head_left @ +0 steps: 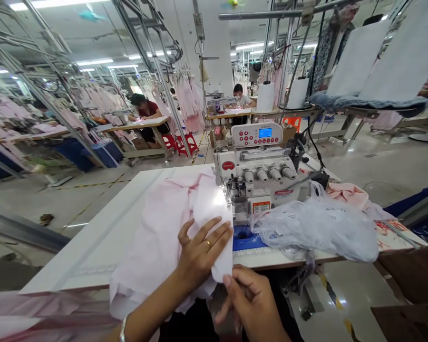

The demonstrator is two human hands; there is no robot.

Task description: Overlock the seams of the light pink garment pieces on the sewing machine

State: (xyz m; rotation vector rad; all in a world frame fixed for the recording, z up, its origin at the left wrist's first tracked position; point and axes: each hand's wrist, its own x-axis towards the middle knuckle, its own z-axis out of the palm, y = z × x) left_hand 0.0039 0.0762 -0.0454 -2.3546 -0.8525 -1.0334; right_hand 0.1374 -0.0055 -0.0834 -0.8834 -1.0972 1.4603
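A pale pink fabric piece (157, 223) lies across the white table, its right edge running up to the lit needle area of an overlock sewing machine (257, 166). My left hand (203, 249) rests flat on the fabric just before the machine, fingers spread, a ring on one finger. Closer to me, my right hand (251, 294) pinches the near corner of the fabric between thumb and forefinger at the table's front edge. The far end of the fabric lies by the presser foot, where the contact is too small to make out.
A clear plastic bag (321, 225) lies right of the machine, with peach fabric (347, 194) behind it. Large white thread cones (360, 61) stand at upper right. More pink fabric (50, 313) hangs at lower left. Two people sit at other sewing tables beyond.
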